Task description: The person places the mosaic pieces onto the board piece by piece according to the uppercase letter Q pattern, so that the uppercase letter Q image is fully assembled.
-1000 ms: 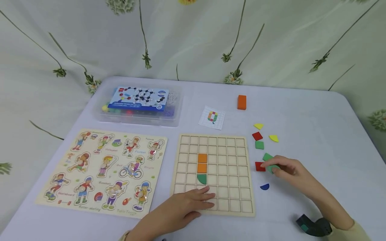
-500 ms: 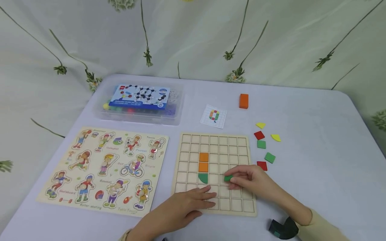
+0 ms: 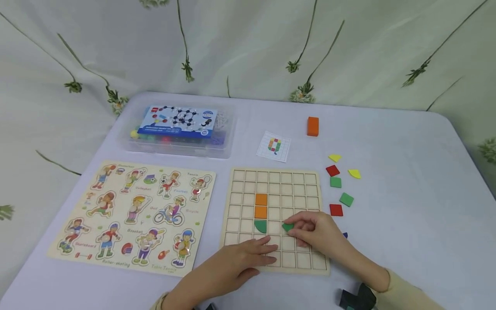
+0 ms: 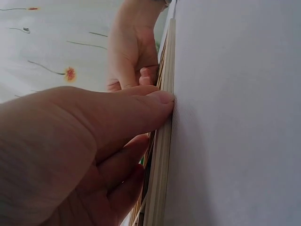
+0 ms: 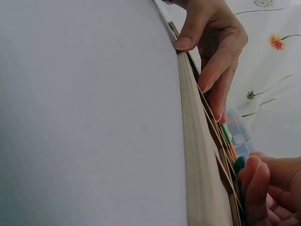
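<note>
Grid board (image 3: 299, 189) holds two orange squares (image 3: 261, 199) and one green quarter-circle (image 3: 261, 226) below them, in the same column. Over it, two columns to the right, the right hand (image 3: 318, 230) has thumb and forefinger clamped on a green piece (image 3: 287, 226); I cannot tell whether the piece touches the board. The left hand (image 3: 244, 260) rests on the board's near part, fingers slightly apart, thumb at the edge.

Clear box (image 3: 182, 149) contains a yellow ball (image 3: 134, 134) and other coloured bits, with one blue leaflet (image 3: 177, 122) on or under the lid. Picture board (image 3: 121, 202) carries eleven sports figures.

Right of the grid lie two yellow pieces (image 3: 354, 173), two red squares (image 3: 336, 210), two green squares (image 3: 346, 199) and one blue piece (image 3: 345, 235). Behind are one orange block (image 3: 313, 126) and one patterned card (image 3: 274, 147).

A second ago the right hand was among the loose pieces, and the blue one, now mostly hidden by the right arm, showed whole. The left hand has stayed.
</note>
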`<state>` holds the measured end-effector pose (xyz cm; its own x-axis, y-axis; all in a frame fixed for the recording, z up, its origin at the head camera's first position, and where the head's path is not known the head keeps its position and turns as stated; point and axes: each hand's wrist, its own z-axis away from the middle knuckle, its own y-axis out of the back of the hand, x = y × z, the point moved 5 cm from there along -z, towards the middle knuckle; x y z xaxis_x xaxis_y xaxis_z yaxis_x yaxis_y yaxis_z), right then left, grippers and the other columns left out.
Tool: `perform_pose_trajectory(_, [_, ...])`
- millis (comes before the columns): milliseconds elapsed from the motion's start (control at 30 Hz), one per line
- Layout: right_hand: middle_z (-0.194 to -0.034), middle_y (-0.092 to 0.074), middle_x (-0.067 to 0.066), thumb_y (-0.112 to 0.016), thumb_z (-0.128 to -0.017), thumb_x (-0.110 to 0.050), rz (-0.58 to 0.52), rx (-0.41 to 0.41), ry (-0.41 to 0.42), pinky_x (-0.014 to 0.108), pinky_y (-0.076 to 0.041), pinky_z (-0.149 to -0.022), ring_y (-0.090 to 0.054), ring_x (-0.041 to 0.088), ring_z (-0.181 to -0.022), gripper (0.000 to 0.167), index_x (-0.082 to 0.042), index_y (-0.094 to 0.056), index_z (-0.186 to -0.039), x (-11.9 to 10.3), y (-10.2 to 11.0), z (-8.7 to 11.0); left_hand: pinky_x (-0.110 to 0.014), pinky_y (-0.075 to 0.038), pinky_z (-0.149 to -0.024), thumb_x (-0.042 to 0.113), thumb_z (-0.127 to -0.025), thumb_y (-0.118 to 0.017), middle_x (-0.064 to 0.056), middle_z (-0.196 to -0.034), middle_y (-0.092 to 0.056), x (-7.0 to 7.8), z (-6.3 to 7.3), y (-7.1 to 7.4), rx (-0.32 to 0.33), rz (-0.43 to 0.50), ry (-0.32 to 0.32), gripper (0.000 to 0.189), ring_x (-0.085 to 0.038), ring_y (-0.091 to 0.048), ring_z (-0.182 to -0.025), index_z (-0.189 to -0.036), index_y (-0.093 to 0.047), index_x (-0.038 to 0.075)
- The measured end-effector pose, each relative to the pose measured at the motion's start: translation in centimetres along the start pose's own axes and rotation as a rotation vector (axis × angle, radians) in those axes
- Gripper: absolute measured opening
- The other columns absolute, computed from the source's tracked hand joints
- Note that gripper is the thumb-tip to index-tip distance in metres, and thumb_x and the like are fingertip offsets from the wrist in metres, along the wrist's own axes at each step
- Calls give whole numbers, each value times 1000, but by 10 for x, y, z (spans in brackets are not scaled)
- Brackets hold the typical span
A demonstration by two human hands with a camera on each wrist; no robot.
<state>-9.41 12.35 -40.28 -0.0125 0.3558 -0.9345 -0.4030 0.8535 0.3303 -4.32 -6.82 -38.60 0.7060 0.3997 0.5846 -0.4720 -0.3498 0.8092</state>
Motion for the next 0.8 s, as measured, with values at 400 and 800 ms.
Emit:
perform_pose_trajectory(400, [-73, -51, -5, -78, -74, -6, 257, 49, 81, 20, -42, -43, -48, 6, -46, 27, -9, -71, -100, -6, 6, 1, -28, -36, -100, 2, -81, -70, 3, -138, -47, -1, 0, 0, 7, 1, -2, 44, -13, -31, -132, -123, -63, 11])
perform_pose_trajectory(800, [-67, -50, -9, -79, -73, -3, 296, 156, 116, 20, -38, -40, -44, 5, -46, 20, -12, -70, -87, -7, 3, 0, -28, -36, -100, 0, -81, -70, 4, -138, -47, 0, 0, 0, 3, 9, 16, 46, -12, -31, -132, -124, -62, 11])
